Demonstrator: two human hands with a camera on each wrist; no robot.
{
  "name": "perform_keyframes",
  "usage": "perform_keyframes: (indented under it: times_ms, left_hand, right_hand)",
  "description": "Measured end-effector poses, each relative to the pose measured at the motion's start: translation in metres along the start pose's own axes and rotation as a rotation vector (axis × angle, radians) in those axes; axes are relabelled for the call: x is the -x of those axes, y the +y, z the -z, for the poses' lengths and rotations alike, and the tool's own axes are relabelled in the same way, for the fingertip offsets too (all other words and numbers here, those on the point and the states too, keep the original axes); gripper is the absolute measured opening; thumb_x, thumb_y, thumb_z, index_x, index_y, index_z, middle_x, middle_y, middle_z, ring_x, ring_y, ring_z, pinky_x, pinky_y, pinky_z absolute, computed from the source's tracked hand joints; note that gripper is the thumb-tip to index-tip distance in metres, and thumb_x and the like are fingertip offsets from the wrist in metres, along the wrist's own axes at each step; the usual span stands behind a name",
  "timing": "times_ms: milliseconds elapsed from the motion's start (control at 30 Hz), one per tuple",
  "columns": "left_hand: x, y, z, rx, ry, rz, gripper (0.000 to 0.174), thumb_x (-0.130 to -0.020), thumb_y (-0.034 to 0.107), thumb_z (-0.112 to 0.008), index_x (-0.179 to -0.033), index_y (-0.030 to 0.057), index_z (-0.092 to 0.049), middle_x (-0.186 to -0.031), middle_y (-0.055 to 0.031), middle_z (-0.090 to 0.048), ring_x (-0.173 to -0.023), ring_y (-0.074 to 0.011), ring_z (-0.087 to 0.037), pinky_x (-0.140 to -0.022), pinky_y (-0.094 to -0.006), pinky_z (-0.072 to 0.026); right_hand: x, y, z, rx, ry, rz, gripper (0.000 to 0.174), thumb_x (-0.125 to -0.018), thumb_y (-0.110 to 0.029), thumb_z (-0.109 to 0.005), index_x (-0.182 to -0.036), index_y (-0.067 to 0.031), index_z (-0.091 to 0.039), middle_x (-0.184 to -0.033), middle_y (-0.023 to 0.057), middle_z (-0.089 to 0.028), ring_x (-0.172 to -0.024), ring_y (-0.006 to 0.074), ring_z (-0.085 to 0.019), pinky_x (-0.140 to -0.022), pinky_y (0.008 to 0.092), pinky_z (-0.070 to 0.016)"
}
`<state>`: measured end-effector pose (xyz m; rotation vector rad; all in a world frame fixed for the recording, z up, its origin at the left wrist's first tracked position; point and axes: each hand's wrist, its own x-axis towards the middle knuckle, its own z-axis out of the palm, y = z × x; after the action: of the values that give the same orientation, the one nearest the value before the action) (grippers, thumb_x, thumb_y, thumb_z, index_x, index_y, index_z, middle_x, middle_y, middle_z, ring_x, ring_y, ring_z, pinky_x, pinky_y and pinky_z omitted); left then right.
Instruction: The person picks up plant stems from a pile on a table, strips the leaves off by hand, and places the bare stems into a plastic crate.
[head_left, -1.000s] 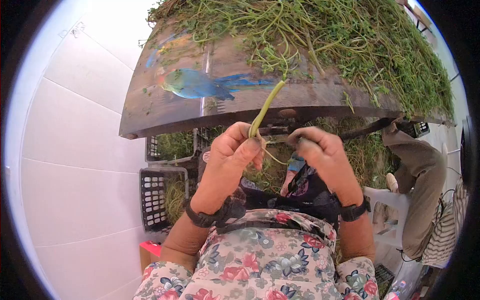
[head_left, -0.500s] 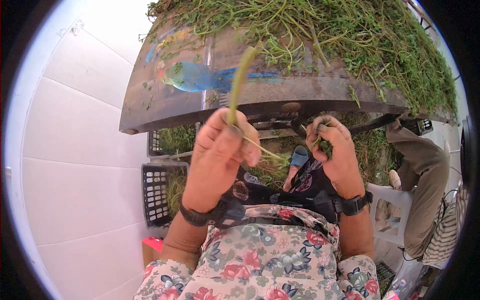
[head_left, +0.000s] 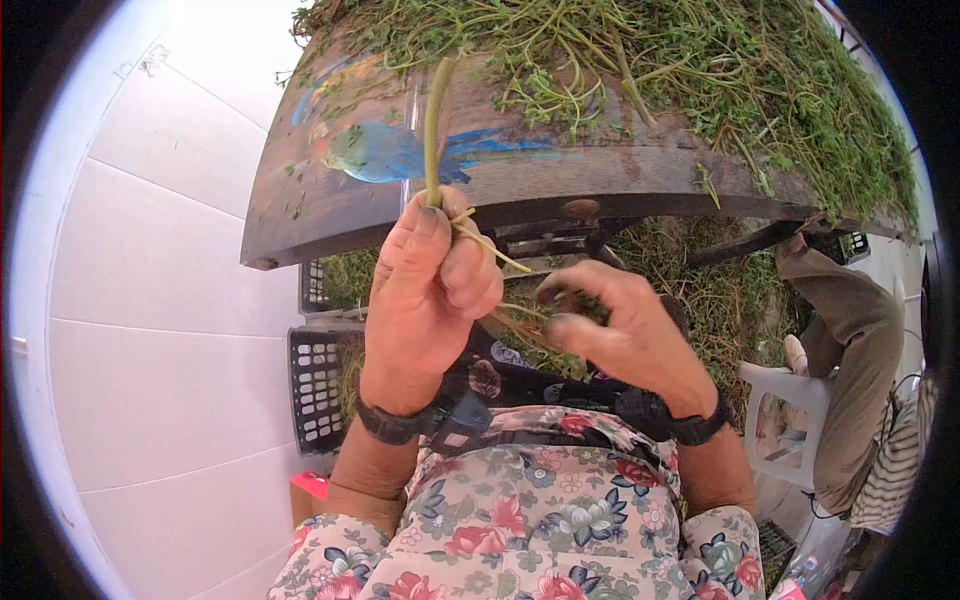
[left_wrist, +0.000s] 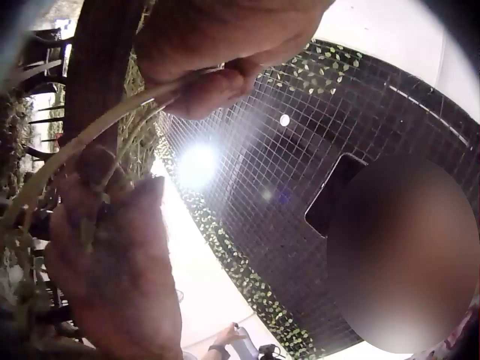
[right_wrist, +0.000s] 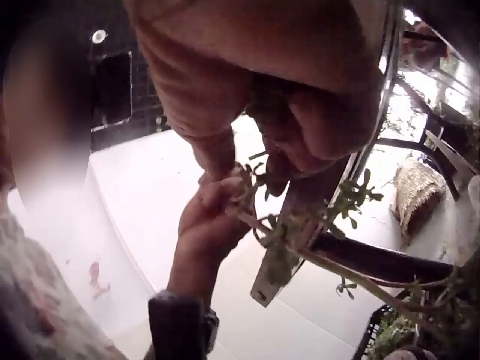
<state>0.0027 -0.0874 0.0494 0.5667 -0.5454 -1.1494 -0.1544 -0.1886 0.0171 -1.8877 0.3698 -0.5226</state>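
Observation:
In the head view my left hand is raised before the table edge and pinches a thick green plant stem that points upward. A thin side shoot sticks out to the right from the same fist. Lower and to the right, my right hand has its thumb and fingers curled around a thin leafy sprig. Small rounded leaves and a branching stem show below the fingers in the right wrist view. Both hands come close together in the left wrist view, with a pale stem running from the left fingers.
A large heap of leafy green plants covers much of the brown table. Black slotted crates stand lower left, and plants lie below the table. At right are a white stool and another person's trousered leg.
My left hand has moved left, and its stem now stands more upright. The right hand first drew away to the right with green bits in its fingers, then came back toward the left hand.

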Motion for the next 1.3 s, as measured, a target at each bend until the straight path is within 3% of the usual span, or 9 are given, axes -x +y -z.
perform_keyframes:
  times_ms: [167,367,500,667,867,967,1033,1100,1300]
  left_hand:
    - [-0.005,-0.003,0.003,-0.046,0.002,-0.044,0.022,-0.094,0.025,-0.046,-0.103,0.0053,-0.048,-0.068,-0.0015,-0.046,-0.059,-0.0112,-0.043,-0.054,-0.0256,-0.0384]
    - [0.007,-0.019,0.006,-1.064,0.036,-0.247,0.026,-0.092,0.028,-0.05,-0.088,0.0024,-0.055,-0.085,-0.0053,-0.056,-0.075,-0.0095,-0.049,-0.071,-0.0221,-0.0418]
    - [0.015,-0.005,0.006,-0.945,0.21,0.028,0.029,-0.092,0.03,-0.049,-0.085,0.0022,-0.054,-0.082,-0.0047,-0.055,-0.071,-0.0075,-0.048,-0.061,-0.0215,-0.0411]
    - [0.004,-0.023,0.002,-0.578,0.334,-0.288,0.032,-0.095,0.035,-0.04,-0.09,0.0049,-0.047,-0.061,-0.0005,-0.047,-0.052,-0.0098,-0.043,-0.054,-0.0244,-0.0382]
    - [0.005,-0.018,-0.009,-0.344,0.116,-0.179,0.031,-0.096,0.036,-0.036,-0.087,0.0075,-0.045,-0.05,0.005,-0.026,-0.043,-0.0073,-0.025,-0.042,-0.025,-0.0251]
    - [0.006,-0.011,-0.016,-0.313,0.149,-0.218,0.028,-0.097,0.034,-0.035,-0.088,0.0087,-0.045,-0.05,0.0061,-0.025,-0.042,-0.0057,-0.023,-0.04,-0.0236,-0.0217]
    - [0.004,0.0,-0.011,-0.25,0.131,-0.24,0.026,-0.098,0.031,-0.034,-0.089,0.0091,-0.045,-0.049,0.0065,-0.024,-0.042,-0.0051,-0.021,-0.039,-0.0225,-0.0206]
    - [0.003,0.01,-0.004,-0.185,0.142,-0.236,0.026,-0.097,0.031,-0.034,-0.09,0.0088,-0.046,-0.049,0.0065,-0.024,-0.041,-0.0049,-0.021,-0.039,-0.0219,-0.0201]
    - [-0.004,0.013,0.003,-0.072,0.123,-0.158,0.028,-0.096,0.034,-0.037,-0.09,0.0087,-0.048,-0.049,0.0062,-0.025,-0.042,-0.0047,-0.022,-0.039,-0.0217,-0.0199]
  right_hand:
    - [-0.006,-0.005,-0.009,-0.005,-0.01,-0.006,0.015,-0.079,-0.011,-0.056,-0.085,0.0024,-0.057,-0.078,0.0176,-0.058,-0.072,0.0282,-0.059,-0.065,0.0353,-0.0451]
    - [-0.016,-0.02,-0.007,-0.231,-0.01,-0.158,0.015,-0.081,-0.01,-0.054,-0.09,0.0023,-0.056,-0.075,0.0183,-0.058,-0.069,0.0244,-0.06,-0.063,0.0343,-0.0451]
    - [-0.013,-0.014,-0.01,-0.074,-0.114,-0.076,0.016,-0.08,-0.011,-0.054,-0.09,0.0022,-0.056,-0.075,0.0212,-0.058,-0.07,0.0319,-0.059,-0.063,0.0371,-0.0452]
    - [-0.013,-0.001,-0.021,0.09,-0.068,0.116,0.014,-0.077,-0.009,-0.054,-0.087,0.0011,-0.055,-0.077,0.024,-0.057,-0.073,0.0411,-0.056,-0.061,0.0421,-0.0445]
    - [-0.016,-0.004,-0.024,0.033,0.083,0.024,0.012,-0.074,-0.008,-0.054,-0.082,0.0011,-0.054,-0.069,0.0226,-0.056,-0.068,0.0412,-0.054,-0.061,0.0431,-0.0446]
    - [-0.02,0.019,-0.012,-0.208,0.192,-0.239,0.012,-0.074,-0.009,-0.053,-0.08,0.0013,-0.053,-0.071,0.0209,-0.055,-0.066,0.0369,-0.056,-0.06,0.0414,-0.0448]
    - [-0.011,0.021,0.008,-0.635,0.295,-0.466,0.012,-0.081,-0.011,-0.046,-0.085,-0.0042,-0.055,-0.079,0.0052,-0.058,-0.063,0.0116,-0.049,-0.051,0.025,-0.0385]
    - [-0.004,0.019,0.021,-0.737,0.285,-0.418,0.011,-0.083,-0.01,-0.047,-0.09,-0.0064,-0.055,-0.076,0.0,-0.055,-0.061,0.006,-0.044,-0.052,0.0191,-0.0345]
    - [-0.003,0.002,0.018,-0.227,0.146,-0.236,0.014,-0.082,-0.011,-0.053,-0.09,-0.0016,-0.059,-0.074,0.0011,-0.057,-0.067,0.011,-0.052,-0.059,0.0271,-0.0433]
